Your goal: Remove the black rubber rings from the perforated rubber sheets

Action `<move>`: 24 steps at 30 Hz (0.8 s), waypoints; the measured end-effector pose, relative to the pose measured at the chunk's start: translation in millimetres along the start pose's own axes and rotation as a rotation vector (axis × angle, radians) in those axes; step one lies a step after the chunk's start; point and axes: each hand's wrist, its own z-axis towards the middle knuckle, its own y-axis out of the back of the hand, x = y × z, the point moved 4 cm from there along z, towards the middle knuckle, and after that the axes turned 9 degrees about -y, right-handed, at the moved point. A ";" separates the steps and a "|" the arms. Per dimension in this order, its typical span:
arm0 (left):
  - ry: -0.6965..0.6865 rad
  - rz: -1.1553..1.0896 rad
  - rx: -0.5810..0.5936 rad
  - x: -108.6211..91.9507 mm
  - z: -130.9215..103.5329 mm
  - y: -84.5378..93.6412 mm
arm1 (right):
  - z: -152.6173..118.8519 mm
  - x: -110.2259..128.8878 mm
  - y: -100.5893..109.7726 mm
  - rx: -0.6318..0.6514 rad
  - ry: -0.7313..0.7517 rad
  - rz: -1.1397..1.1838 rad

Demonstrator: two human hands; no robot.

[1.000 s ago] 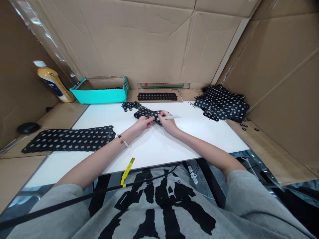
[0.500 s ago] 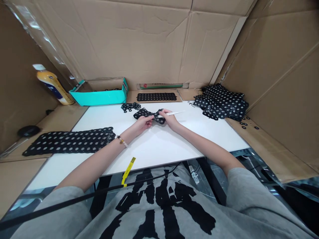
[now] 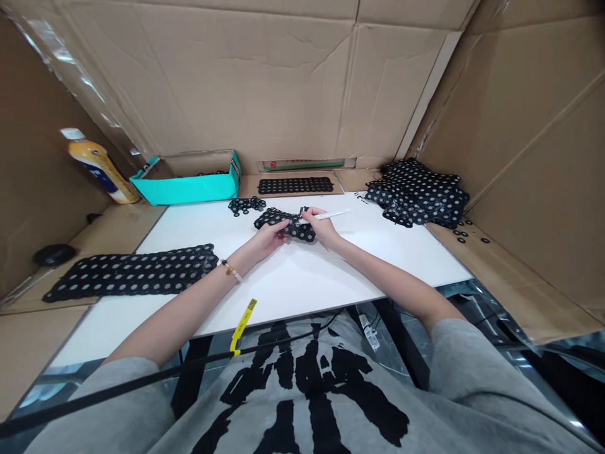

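Just above the white tabletop, my left hand is closed on a black sheet of joined rubber rings, thumb on top. The sheet is bent and dotted with round holes. My right hand pinches a white pen-like tool, its rear end pointing right and its tip at the sheet, close to my left thumb. Whether the right fingers also touch the sheet's upper edge I cannot tell. Behind the left hand lies a small cluster of loose black rings.
A long perforated black sheet lies at the left, a smaller one at the back. Similar sheets are piled at the right, near loose rings. A turquoise box and a bottle stand back left; cardboard walls surround the table.
The sheet's right part has turned and hangs slightly lower, showing more of its holes. Both hands stay in nearly the same place, with the white tool still at the sheet.
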 end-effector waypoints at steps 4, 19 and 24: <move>-0.082 0.097 0.046 0.3 -0.9 0.8 | -4.6 -1.3 -0.3 -0.068 0.014 -0.141; -0.072 0.058 0.079 3.8 0.4 1.9 | -14.5 5.1 -10.8 -0.082 0.155 -0.453; -0.070 -0.056 0.045 4.7 5.5 5.5 | -6.4 5.7 -2.0 -0.068 0.088 -0.233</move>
